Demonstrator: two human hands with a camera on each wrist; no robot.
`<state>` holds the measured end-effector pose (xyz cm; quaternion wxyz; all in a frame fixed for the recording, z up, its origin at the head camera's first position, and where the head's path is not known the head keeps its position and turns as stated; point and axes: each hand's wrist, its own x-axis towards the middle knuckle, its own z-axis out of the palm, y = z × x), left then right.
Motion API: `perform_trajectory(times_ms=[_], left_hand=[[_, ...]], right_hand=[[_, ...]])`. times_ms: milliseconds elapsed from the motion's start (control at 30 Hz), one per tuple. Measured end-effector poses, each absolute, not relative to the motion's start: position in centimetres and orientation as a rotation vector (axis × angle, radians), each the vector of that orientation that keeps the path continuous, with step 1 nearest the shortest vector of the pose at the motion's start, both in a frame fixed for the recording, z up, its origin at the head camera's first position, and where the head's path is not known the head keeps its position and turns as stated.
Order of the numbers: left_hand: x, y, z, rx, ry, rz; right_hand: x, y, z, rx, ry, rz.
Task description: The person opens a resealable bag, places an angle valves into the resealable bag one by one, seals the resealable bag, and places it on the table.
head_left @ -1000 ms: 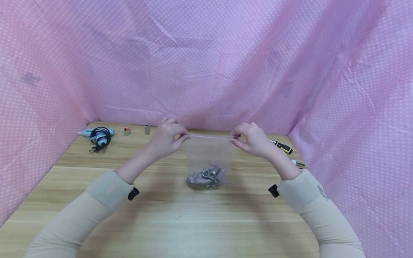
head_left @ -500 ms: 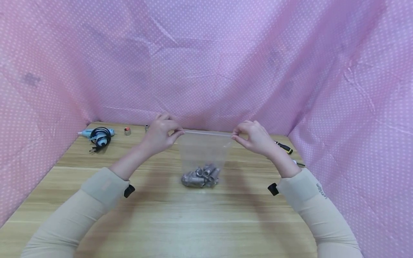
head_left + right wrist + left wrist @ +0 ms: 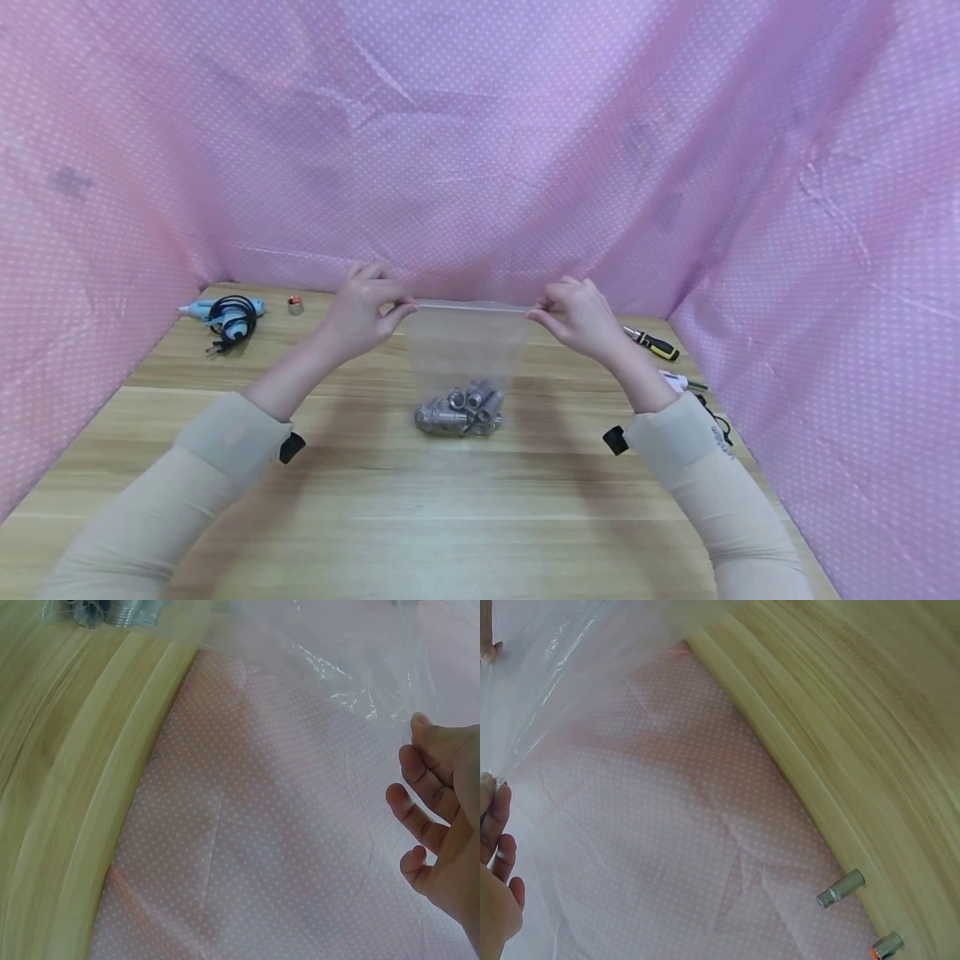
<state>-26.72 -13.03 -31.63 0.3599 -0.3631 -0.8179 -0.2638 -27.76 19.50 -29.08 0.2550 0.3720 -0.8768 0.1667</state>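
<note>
A clear zip-top plastic bag [image 3: 465,346] hangs upright between both hands in the head view, its top edge stretched level. Several grey metal sockets [image 3: 457,412] lie heaped at its bottom, low over the table. My left hand [image 3: 363,312] pinches the bag's top left corner between thumb and fingers. At the opposite corner my right hand [image 3: 577,317] pinches the same edge. The right wrist view shows the thumb and forefinger of the right hand [image 3: 442,802] on the film, the other fingers loosely bent. Whether the bag's seal is closed I cannot tell.
On the wooden table [image 3: 450,533], a blue glue gun [image 3: 232,317] with coiled black cord lies far left, near a metal socket with an orange end [image 3: 296,306]. Another socket [image 3: 841,888] stands close to it. At right are a black-and-yellow screwdriver [image 3: 652,342] and a white-handled tool [image 3: 678,381].
Both hands and the bag have shifted left, with the left hand also rising slightly. The bag's top edge has been drawn wider than a second ago.
</note>
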Motion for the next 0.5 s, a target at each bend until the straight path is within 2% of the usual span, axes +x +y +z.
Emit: perform_trajectory(times_ms=[500], left_hand=[[-25.7, -13.8, -31.9, -0.856, -2.464, -0.989]], right_hand=[[-27.8, 21.5, -29.7, 1.000, -2.568, 0.795]])
